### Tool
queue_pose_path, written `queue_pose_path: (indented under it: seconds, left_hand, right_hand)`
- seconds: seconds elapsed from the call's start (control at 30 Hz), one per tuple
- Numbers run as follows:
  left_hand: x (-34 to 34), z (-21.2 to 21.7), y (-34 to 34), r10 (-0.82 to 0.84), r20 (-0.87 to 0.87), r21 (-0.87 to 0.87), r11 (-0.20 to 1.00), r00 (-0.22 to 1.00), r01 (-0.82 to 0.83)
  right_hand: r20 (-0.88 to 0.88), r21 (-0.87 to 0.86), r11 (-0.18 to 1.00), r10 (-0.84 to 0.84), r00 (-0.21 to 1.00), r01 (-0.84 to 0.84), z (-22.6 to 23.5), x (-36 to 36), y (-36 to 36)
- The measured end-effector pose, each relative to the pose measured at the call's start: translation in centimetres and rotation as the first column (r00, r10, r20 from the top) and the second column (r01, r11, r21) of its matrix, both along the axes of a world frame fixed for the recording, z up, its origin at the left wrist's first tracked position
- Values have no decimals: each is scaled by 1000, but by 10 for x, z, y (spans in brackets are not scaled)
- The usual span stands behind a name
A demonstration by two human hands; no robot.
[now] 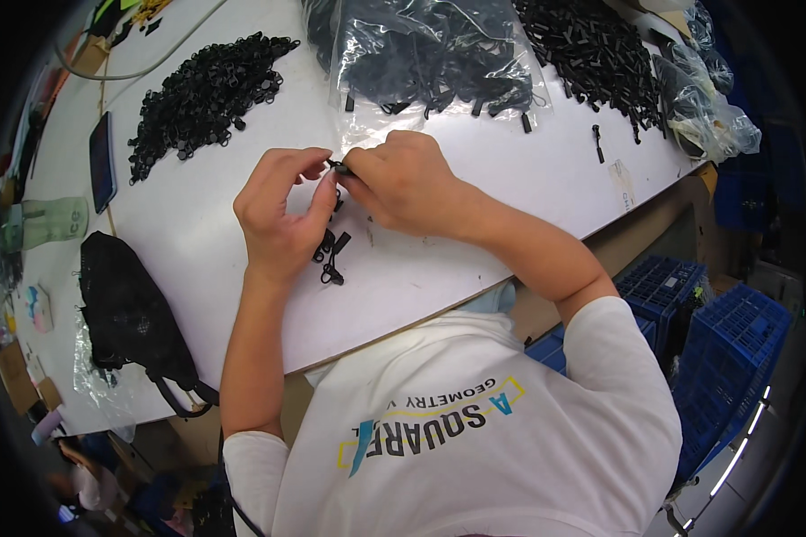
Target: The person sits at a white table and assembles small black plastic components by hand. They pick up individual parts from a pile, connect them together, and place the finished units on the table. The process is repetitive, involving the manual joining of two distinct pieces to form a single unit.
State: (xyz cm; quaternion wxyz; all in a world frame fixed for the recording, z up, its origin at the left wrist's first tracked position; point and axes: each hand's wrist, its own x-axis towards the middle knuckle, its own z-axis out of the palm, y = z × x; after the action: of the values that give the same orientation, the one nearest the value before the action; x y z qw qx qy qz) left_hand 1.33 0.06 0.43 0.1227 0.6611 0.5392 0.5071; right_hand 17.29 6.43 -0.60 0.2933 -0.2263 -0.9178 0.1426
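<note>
Pinching one small black clip (338,166) above the white tabletop (439,268), my left hand (282,210) and right hand (401,179) both grip it shut. I judge little done: few finished pieces (331,251) beneath, large loose pile (208,89) waiting.

Small black part (338,167) pinched between hands: mostly hidden by fingers, shape can't be told. Right hand (403,183) palm side hidden. Clear bag (430,54) cut off at top edge; contents a dark blur. Bench (475,242) far corners run out of frame.
</note>
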Motion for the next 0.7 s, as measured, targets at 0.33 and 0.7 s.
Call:
queue_pose_path:
  seconds: [0.33, 0.7]
  left_hand:
    - [0, -2, -3, 84, -67, -26, 996, 994, -86]
    - [-7, -2, -4, 27, 23, -271, 962, 999, -20]
  right_hand:
    - [58, 32, 999, 1, 998, -3, 0, -2, 0]
    - [64, 48, 999, -18, 998, 15, -1, 0, 2]
